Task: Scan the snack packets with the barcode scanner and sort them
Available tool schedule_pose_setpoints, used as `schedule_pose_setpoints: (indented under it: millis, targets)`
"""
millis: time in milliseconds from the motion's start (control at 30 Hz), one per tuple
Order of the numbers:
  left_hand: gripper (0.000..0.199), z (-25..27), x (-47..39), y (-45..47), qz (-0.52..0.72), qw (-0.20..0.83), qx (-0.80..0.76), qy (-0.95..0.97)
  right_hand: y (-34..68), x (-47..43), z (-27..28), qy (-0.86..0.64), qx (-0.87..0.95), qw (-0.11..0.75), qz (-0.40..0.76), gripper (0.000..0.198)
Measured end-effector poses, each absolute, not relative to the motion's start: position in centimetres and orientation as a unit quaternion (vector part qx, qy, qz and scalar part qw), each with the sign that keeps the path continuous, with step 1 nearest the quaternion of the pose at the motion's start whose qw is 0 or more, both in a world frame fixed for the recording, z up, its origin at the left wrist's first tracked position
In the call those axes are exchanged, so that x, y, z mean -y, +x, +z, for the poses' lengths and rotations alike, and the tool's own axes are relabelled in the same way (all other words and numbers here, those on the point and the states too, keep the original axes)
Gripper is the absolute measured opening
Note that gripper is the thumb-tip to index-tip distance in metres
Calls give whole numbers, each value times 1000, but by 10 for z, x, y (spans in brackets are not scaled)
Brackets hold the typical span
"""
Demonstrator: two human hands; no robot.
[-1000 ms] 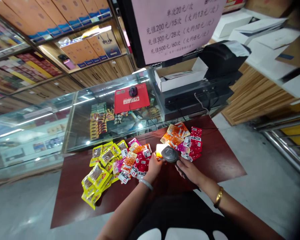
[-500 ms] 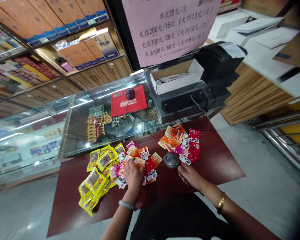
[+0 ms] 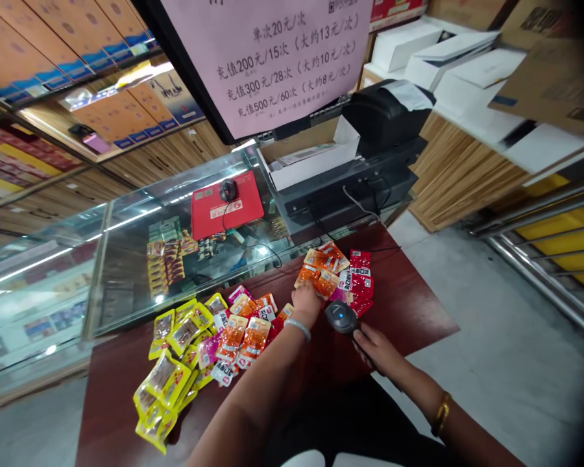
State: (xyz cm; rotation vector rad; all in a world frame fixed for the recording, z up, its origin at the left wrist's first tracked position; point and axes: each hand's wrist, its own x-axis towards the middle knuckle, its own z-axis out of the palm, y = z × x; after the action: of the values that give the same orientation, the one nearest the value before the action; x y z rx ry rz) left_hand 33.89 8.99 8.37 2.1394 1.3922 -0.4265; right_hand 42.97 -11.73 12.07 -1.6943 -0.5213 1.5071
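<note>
My left hand (image 3: 307, 303) reaches to the right-hand pile. Its fingers are curled closed at the near edge of an orange snack packet (image 3: 307, 275), with the tips partly hidden. Wrapped around the handle of a dark handheld barcode scanner (image 3: 341, 316), my right hand (image 3: 377, 349) holds it just right of my left hand; a small blue light glows on its head. Red snack packets (image 3: 361, 283) lie beyond the scanner. To the left, more orange packets (image 3: 232, 338) rest among pink and red ones, beside a heap of yellow snack packets (image 3: 163, 376).
The packets lie on a dark red tabletop (image 3: 413, 305) against a glass display counter (image 3: 126, 266). On the counter are a red mat (image 3: 209, 224), a computer mouse (image 3: 228, 189) and an open white box (image 3: 316, 162). A pink price sign (image 3: 277, 58) hangs behind.
My left hand has moved right from the middle pile to the right-hand orange packets, uncovering orange packets behind it. A blue light now shows on the scanner. The view has shifted slightly.
</note>
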Motion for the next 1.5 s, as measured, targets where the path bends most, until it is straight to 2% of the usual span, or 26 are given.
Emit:
schedule_pose_setpoints:
  millis: [133,267,633,733,833,900,1000,1233,1400,1500]
  targets:
    - [45,80,-74,303,-99,403,-518,748,431,115,129,-656,181,424,598,58]
    - [37,78,-55,261,-43,477,-546,687,429,104,146,-645,196,434,598,57]
    - [40,88,-45,200,15,496,-616,612,406,73,154,-601,286,391,635,55]
    - [41,105,-45,164,2,402,-671,623,404,74,150,-598,292,383,640,55]
    - [48,123,-52,145,51,190,-701,685,406,78,143,-592,284,382,651,54]
    - [45,127,-59,154,72,142,-668,727,409,82,138,-595,274,385,650,53]
    - [37,115,-73,202,55,199,-595,777,415,88,134,-608,256,393,640,54]
    - [49,78,-112,327,-20,249,-621,743,434,104,129,-639,241,391,617,57]
    - [53,79,-126,352,-55,220,-630,743,438,113,126,-642,214,397,620,59]
    - [44,78,-127,342,-78,293,-614,729,436,116,123,-642,210,400,620,59]
